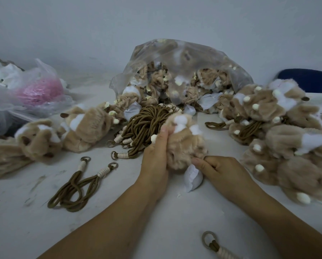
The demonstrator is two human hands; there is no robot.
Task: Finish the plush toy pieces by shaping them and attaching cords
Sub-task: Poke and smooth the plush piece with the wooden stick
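My left hand grips the tan plush piece from its nine o'clock side, fingers curled round it; my right hand pinches its five o'clock edge, fingers clamped.

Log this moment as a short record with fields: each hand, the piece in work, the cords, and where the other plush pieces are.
left hand: grips the plush piece on its left side
right hand: pinches its lower edge, beside a white fabric flap
cord bundle: on the table behind the piece
loose cords: two left of the forearms, a third cord near the bottom edge
other plush: clear bag behind, left pile, right pile
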